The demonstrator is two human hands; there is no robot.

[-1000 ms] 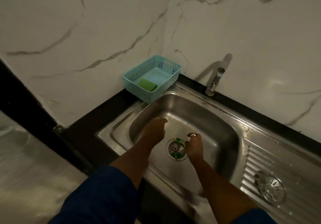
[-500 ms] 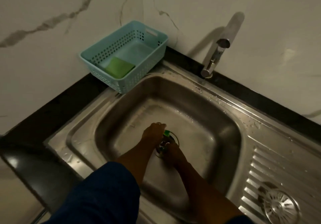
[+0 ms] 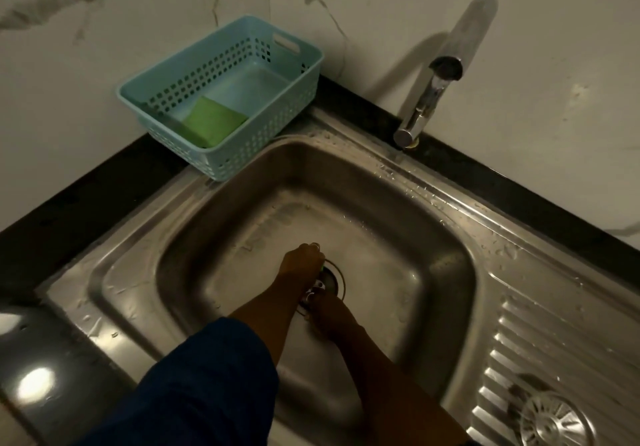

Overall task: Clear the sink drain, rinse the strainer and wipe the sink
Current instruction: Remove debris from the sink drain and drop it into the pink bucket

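Sink [image 3: 398, 224] drain [image 3: 334, 281] under both hands' fingers [image 3: 313, 255].

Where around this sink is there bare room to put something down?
The ribbed drainboard between the basin and the strainer lying on it is free, as is the dark counter left of the blue basket. The drain is crowded by both hands.

Only 1 view is given, from a head-worn camera looking forward and steeply down into the steel sink [image 3: 346, 168], near enough that both forearms reach in from the 6 o'clock edge. It faces the marble wall [image 3: 519, 12] at 12 o'clock, with the bench [image 3: 69, 210] running toward 9 o'clock and the ribbed drainboard [image 3: 554, 341] cut off at 4 o'clock.
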